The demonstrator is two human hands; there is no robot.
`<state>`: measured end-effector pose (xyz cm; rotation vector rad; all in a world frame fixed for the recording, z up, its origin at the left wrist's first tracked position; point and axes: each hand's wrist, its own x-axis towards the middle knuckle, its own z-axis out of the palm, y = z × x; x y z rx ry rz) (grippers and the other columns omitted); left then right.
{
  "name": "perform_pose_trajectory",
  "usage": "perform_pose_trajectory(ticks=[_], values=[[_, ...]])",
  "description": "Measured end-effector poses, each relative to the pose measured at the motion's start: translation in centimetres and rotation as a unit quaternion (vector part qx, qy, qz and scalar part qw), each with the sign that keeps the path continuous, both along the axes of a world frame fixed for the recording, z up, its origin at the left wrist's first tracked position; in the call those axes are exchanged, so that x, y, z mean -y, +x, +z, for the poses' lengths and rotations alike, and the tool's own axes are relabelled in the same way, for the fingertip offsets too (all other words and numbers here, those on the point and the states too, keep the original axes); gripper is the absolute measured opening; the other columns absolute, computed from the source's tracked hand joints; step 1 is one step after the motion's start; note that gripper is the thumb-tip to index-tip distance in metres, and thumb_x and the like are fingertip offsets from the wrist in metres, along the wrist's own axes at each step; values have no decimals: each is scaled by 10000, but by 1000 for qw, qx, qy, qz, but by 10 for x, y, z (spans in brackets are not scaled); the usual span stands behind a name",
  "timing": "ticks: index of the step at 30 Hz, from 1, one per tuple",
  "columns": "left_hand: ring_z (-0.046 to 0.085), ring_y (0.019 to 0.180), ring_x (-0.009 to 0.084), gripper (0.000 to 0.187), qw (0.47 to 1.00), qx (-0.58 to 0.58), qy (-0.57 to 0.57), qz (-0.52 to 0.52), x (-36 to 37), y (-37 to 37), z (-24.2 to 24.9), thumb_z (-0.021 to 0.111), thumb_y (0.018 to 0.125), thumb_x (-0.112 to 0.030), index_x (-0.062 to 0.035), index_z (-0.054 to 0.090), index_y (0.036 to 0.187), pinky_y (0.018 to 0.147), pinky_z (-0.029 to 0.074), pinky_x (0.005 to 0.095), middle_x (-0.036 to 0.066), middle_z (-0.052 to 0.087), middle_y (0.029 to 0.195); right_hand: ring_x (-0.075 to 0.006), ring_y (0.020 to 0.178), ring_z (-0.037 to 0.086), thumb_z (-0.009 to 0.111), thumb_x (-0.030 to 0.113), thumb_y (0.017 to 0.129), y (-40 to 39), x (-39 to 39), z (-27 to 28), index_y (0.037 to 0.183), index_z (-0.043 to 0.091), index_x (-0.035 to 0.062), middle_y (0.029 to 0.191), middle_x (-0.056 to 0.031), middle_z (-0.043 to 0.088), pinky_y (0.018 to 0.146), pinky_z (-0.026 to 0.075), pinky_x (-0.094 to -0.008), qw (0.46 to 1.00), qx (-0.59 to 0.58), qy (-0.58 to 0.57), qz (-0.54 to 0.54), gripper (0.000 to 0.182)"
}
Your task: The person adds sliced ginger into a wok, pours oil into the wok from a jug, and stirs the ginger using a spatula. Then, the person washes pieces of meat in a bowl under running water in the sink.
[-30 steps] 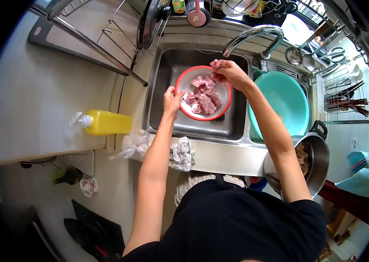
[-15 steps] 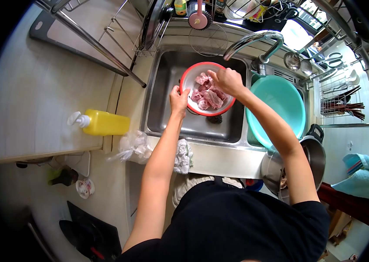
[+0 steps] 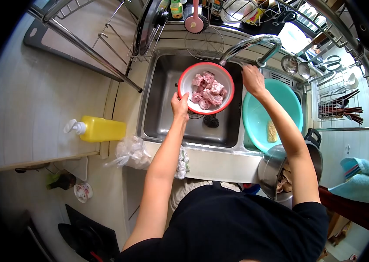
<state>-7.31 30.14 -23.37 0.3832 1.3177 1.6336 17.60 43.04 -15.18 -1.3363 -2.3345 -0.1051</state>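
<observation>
A white bowl with a red rim (image 3: 231,94) is held over the sink, and my left hand (image 3: 179,106) grips its left edge, thumb on the inside. Several pieces of raw meat (image 3: 210,91) lie heaped in the bowl. The curved tap (image 3: 254,40) has its spout just above the bowl's upper right rim. Beside the tap's base, my right hand (image 3: 253,79) is closed with its fingers curled. Whatever is under those fingers is hidden from me.
Right of the sink (image 3: 149,94) stands a turquoise basin (image 3: 296,102) with a pale yellow sponge-like piece (image 3: 272,132). Below it is a metal pot (image 3: 268,168) holding more pieces. A black scrubber (image 3: 211,121) lies in the sink. Left are a yellow pump bottle (image 3: 105,129) and plastic bag (image 3: 133,152).
My right hand has left the meat and moved right to the tap's base. The left hand still holds the bowl. The sponge-like piece in the basin has come into view.
</observation>
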Motion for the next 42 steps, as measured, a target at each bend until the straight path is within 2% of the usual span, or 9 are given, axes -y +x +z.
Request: perform_pose_trajectory(ticks=[8,12,14,16,26,28,30,37,42], values=[[588,758,132,164,999,-41,24,11,-9,-1,2,631,821,-48,-4,563,964,682,477,280,75,628,873,-383,816,616,592,234,817,7,15,31,742,658,7,789,-212,641,730,500,-470,964,172,-201,-14,248],[575,722,114,134,993,-116,29,14,-15,1,-8,641,812,-51,-10,580,924,656,472,269,57,625,828,-384,844,603,640,224,764,-51,19,4,842,606,14,839,-218,638,735,496,-471,975,-16,-197,103,227],[566,713,106,108,993,-114,20,31,-17,5,-7,639,803,-37,-14,573,886,642,466,264,51,619,813,-419,957,555,745,311,643,-79,45,-20,1292,355,-3,1177,-258,496,775,497,-468,983,48,-143,103,819],[567,713,108,106,993,-113,11,28,-16,7,-6,632,801,-32,-15,573,886,646,467,266,49,617,811,-443,947,538,771,338,594,-97,58,-17,1340,292,-21,1187,-262,470,793,492,-477,983,101,-134,77,957],[571,709,105,139,985,-171,34,15,-8,-1,1,588,761,27,-12,578,894,641,469,255,47,616,809,-323,728,635,679,193,663,-107,13,-46,886,600,-24,796,-183,645,667,492,-397,972,-188,-141,10,322],[567,707,101,132,994,-104,30,31,-7,-4,-3,588,763,23,-11,582,891,631,464,249,43,615,809,-189,671,610,678,187,698,-102,7,-34,845,625,-24,742,-96,641,643,484,-326,844,-322,-429,-11,262],[517,678,83,87,993,-110,22,41,-8,-4,-2,571,750,8,-11,582,834,617,438,254,21,592,756,-113,665,563,647,136,753,-102,9,-31,831,631,-23,754,-44,625,626,468,-278,809,-384,-444,0,178],[492,653,70,73,993,-116,21,24,-8,-14,11,576,762,3,-17,583,832,597,425,243,6,577,739,-371,895,593,512,-50,737,-102,26,-19,1088,587,50,963,-176,632,756,485,-413,951,-86,-203,217,372],[508,665,72,90,994,-108,5,28,-5,-8,11,570,761,23,-16,587,839,615,440,244,10,591,755,-393,1084,497,648,175,710,-111,70,-11,1115,553,126,1275,-209,428,807,467,-491,962,107,-81,239,419]])
